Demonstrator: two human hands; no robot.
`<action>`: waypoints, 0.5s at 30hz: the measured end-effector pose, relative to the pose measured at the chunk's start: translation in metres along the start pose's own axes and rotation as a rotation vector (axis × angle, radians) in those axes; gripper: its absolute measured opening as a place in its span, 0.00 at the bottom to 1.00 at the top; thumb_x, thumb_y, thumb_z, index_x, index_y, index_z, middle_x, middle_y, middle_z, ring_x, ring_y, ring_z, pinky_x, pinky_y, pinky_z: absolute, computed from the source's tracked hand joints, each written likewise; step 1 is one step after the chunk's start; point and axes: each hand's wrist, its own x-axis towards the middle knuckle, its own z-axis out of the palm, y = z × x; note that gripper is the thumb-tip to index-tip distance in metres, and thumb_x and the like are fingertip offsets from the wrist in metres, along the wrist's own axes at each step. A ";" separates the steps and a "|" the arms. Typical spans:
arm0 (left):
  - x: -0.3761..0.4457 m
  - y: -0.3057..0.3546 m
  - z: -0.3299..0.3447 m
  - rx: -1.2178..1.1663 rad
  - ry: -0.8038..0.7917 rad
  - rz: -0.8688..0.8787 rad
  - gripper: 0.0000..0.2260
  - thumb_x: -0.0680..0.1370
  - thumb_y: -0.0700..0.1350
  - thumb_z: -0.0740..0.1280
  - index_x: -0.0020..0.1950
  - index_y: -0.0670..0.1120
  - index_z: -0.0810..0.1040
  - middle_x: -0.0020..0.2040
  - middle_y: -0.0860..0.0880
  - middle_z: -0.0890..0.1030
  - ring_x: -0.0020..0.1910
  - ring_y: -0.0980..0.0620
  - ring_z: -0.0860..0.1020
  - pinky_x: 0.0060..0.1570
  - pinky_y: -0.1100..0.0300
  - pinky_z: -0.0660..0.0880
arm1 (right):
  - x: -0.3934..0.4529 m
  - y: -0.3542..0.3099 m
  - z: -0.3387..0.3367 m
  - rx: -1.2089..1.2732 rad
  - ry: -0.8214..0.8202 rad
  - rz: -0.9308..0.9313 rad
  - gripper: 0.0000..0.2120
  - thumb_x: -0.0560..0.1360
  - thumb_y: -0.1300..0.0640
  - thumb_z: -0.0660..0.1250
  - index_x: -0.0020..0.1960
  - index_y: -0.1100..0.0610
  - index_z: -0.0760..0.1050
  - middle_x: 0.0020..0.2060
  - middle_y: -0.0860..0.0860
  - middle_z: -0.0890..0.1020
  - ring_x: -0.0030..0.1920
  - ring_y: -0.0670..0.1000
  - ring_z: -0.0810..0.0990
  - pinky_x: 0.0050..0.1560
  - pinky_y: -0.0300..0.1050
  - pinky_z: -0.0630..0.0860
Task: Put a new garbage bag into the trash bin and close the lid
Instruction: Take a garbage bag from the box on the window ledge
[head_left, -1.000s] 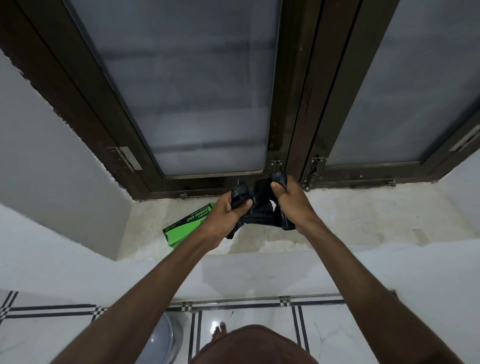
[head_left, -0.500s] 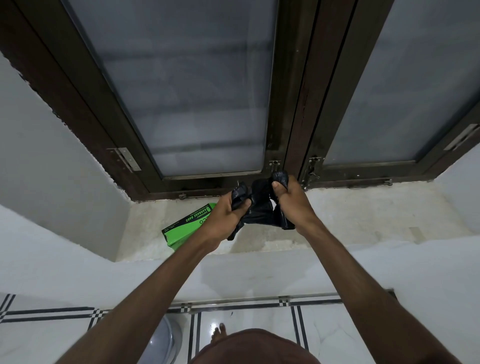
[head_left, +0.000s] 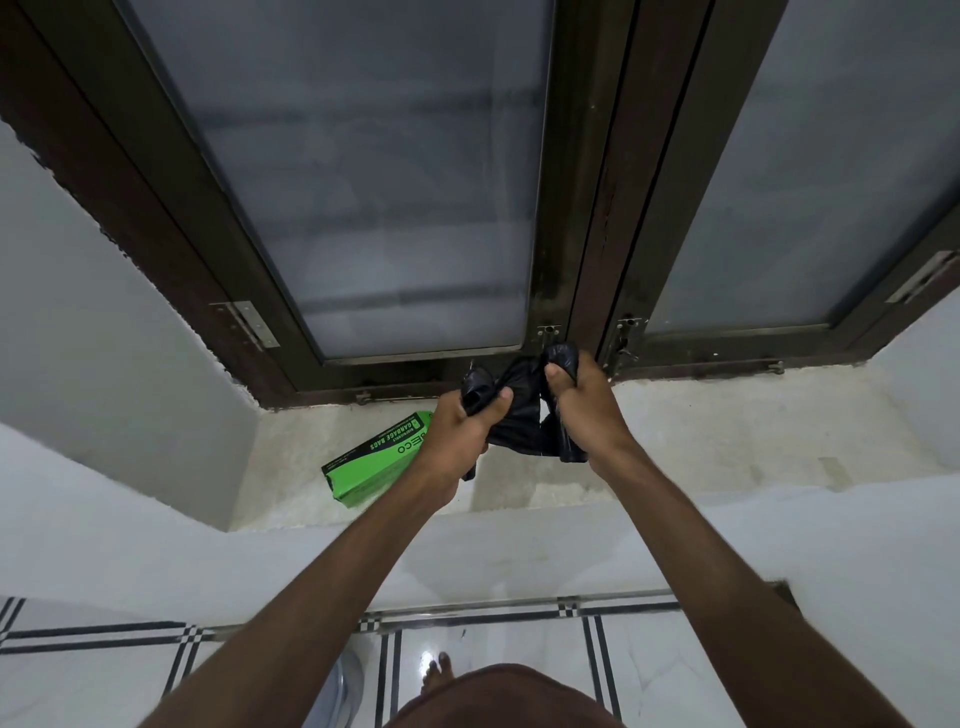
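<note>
Both hands are up at the middle of the frame, over the window sill (head_left: 727, 415): my left hand (head_left: 460, 441) has its fingers curled tight round one bunch of the black garbage bag (head_left: 522, 415), and my right hand (head_left: 584, 410) grips another bunch just beside it, thumb pressed on top. Between them the bag is crumpled and folded on itself. To do this well, I judge I should find the open edge, not just tug the wad: slide my thumbs to part the two layers, then shake it down to full length. Pulling hard on thin film could tear it. At left of my left hand, the green bag box (head_left: 374, 460) lies on the sill. I cannot make out the trash bin for certain; a pale rounded shape shows at the bottom edge.
</note>
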 end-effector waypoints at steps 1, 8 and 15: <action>0.000 0.000 0.002 0.001 0.011 0.009 0.13 0.79 0.46 0.68 0.35 0.46 0.74 0.26 0.53 0.67 0.25 0.56 0.62 0.27 0.63 0.59 | 0.002 -0.001 0.001 0.003 0.013 0.008 0.13 0.83 0.53 0.59 0.66 0.54 0.71 0.59 0.52 0.79 0.59 0.52 0.77 0.59 0.47 0.72; 0.001 -0.003 0.010 -0.028 0.059 0.045 0.11 0.79 0.45 0.69 0.35 0.48 0.78 0.22 0.58 0.70 0.21 0.60 0.63 0.26 0.65 0.58 | 0.008 -0.005 0.002 0.019 0.039 0.048 0.12 0.82 0.54 0.60 0.64 0.54 0.72 0.57 0.53 0.80 0.59 0.54 0.78 0.60 0.48 0.73; -0.002 0.002 0.013 0.014 0.055 0.061 0.11 0.80 0.45 0.68 0.37 0.49 0.77 0.20 0.59 0.70 0.21 0.62 0.65 0.25 0.66 0.59 | 0.005 -0.008 0.004 -0.028 0.085 0.009 0.11 0.83 0.55 0.58 0.63 0.56 0.71 0.56 0.53 0.79 0.58 0.54 0.77 0.55 0.46 0.70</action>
